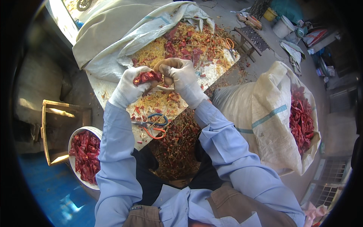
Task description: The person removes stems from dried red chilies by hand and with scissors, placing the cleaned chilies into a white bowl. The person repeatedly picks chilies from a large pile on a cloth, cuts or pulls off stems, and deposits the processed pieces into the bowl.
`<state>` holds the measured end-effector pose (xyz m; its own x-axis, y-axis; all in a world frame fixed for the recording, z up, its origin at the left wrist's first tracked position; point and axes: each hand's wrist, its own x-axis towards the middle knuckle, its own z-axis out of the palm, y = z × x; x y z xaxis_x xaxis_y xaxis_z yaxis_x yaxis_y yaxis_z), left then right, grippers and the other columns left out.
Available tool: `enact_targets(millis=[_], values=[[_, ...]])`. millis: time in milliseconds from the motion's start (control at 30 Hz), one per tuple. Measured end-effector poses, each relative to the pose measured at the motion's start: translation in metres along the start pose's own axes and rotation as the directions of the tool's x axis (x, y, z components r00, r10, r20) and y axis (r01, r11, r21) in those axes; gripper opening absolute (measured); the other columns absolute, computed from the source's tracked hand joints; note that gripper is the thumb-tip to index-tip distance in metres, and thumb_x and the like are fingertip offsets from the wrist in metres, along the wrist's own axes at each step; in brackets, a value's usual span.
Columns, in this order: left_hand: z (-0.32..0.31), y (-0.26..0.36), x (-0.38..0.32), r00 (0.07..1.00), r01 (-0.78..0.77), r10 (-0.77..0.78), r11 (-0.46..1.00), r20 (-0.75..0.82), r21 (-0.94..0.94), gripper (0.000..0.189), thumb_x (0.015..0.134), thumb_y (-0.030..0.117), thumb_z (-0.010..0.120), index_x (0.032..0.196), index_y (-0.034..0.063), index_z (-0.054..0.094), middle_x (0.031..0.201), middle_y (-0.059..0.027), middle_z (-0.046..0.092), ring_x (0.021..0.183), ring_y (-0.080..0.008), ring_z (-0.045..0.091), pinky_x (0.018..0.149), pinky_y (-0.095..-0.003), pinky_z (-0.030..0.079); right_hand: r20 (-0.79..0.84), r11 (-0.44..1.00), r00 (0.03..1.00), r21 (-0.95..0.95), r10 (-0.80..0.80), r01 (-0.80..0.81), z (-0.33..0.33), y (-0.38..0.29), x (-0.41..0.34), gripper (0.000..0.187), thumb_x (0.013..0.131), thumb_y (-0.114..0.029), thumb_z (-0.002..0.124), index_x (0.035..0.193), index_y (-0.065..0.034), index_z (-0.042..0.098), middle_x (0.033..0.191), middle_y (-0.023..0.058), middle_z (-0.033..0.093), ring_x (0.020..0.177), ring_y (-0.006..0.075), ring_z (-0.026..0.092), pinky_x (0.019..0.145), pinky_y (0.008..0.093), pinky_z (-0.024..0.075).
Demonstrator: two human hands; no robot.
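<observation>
Dried red chili pods [147, 77] are gripped in my left hand [132, 85], which wears a white glove with a brown palm. My right hand [178, 74], gloved alike, is curled close beside the pods with its fingertips bent together; whether it pinches a stem cannot be made out. Under both hands lies a pale board [106, 85] strewn with yellow seeds [153, 51] and red chili scraps. Scissors [154, 123] with one blue and one orange handle rest near the board's front corner. More chilies [184, 48] lie beyond my hands, by a folded-back woven sack [136, 37].
A white bucket [74, 167] of chilies stands at left beside a wooden frame [44, 133]. At right leans a woven sack [269, 136] filled with red chilies [301, 122]. Orange-handled scissors [230, 45] lie at the far edge, near a low stool [252, 39]. Stems [178, 144] litter the ground.
</observation>
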<state>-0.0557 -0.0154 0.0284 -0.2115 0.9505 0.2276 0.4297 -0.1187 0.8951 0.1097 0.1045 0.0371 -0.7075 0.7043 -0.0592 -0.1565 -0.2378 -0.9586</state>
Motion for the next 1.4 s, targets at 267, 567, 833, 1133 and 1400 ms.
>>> enact_targets(millis=[267,567,833,1133,1400], values=[[-0.017,0.006,-0.004,0.977,-0.143,0.078,0.929,0.197,0.342,0.028,0.077,-0.009,0.070,0.103,0.0003,0.071,0.085,-0.0099,0.070,0.081,-0.0197,0.067,0.076,-0.0342,0.054,-0.013,0.983,0.999,-0.182,0.031,-0.033,0.009,0.019,0.003,0.009,0.095,-0.001,0.067,0.095,0.0028,0.075,0.082,0.0055,0.074,0.051,0.0038,0.052,0.045,0.0195,0.0374],[-0.027,-0.004,-0.012,0.988,-0.152,0.146,0.951,0.043,0.269,0.036,0.075,-0.006,0.075,0.110,-0.0004,0.070,0.094,-0.0149,0.073,0.087,-0.0210,0.072,0.081,-0.0340,0.056,-0.032,0.859,0.986,0.496,0.164,-0.127,0.030,0.053,0.013,0.013,0.096,-0.010,0.072,0.099,0.0019,0.072,0.075,0.0019,0.067,0.051,0.0048,0.051,0.044,0.0222,0.0424],[-0.029,-0.014,-0.020,0.980,-0.195,0.199,0.957,0.004,0.215,0.029,0.082,-0.007,0.074,0.109,-0.0006,0.071,0.091,-0.0118,0.073,0.086,-0.0160,0.072,0.079,-0.0294,0.056,0.246,0.223,0.958,0.935,0.147,-0.274,-0.010,0.045,0.042,0.015,0.100,-0.021,0.068,0.098,-0.0069,0.066,0.083,0.0050,0.070,0.057,0.0104,0.060,0.051,0.0246,0.0543],[-0.056,-0.020,-0.015,0.916,0.025,-0.076,0.991,-0.394,-0.134,0.021,0.092,0.005,0.075,0.112,-0.0016,0.072,0.073,-0.0054,0.069,0.058,-0.0097,0.063,0.051,-0.0239,0.051,-0.068,0.868,0.996,-0.496,-0.065,0.023,-0.007,0.055,0.053,0.017,0.090,-0.004,0.066,0.102,-0.0049,0.079,0.099,0.0122,0.077,0.091,0.0227,0.074,0.081,0.0348,0.0582],[-0.056,-0.017,-0.011,0.892,0.060,-0.101,0.993,-0.442,-0.105,0.025,0.091,0.003,0.074,0.115,-0.0017,0.071,0.075,-0.0053,0.069,0.058,-0.0092,0.062,0.049,-0.0242,0.050,0.092,0.347,0.995,-0.933,-0.039,0.100,0.019,0.084,0.092,0.023,0.090,-0.012,0.065,0.107,-0.0143,0.080,0.112,0.0136,0.075,0.106,0.0326,0.070,0.096,0.0410,0.0535]])
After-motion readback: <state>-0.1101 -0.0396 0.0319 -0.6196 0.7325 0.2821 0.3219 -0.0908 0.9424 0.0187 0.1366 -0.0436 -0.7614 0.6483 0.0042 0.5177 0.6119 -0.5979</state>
